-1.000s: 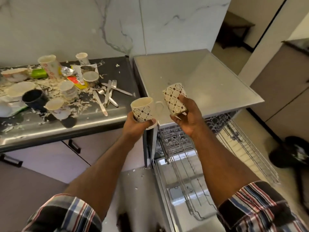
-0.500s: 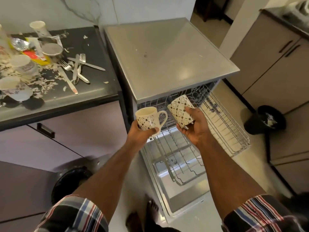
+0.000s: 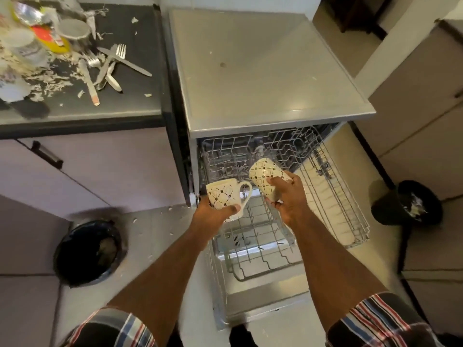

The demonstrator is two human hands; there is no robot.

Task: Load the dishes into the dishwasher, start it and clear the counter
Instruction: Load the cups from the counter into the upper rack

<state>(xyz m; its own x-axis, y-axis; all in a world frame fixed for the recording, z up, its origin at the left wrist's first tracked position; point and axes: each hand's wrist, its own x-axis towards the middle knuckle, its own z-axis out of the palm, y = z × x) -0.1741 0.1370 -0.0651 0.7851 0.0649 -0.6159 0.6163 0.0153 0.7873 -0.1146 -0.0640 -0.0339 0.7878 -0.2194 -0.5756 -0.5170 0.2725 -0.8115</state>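
Left hand point(image 3: 213, 211) is gripping an upright patterned mug point(image 3: 225, 196); right hand point(image 3: 288, 196) is gripping a tilted patterned cup point(image 3: 263, 175) above the dishwasher's lower rack point(image 3: 263, 251).

Single view, head-worn, wide-angle. Looks steeply down and forward over both forearms, from above the open dishwasher point(image 3: 270, 78) and its pulled-out racks. Counter point(image 3: 82, 113) at upper left, floor below. Hands near, mid-frame.

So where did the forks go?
In the head view the forks lie at upper left on the dark counter, in a loose pile of cutlery among white scraps, left of the dishwasher and beside a steel cup.
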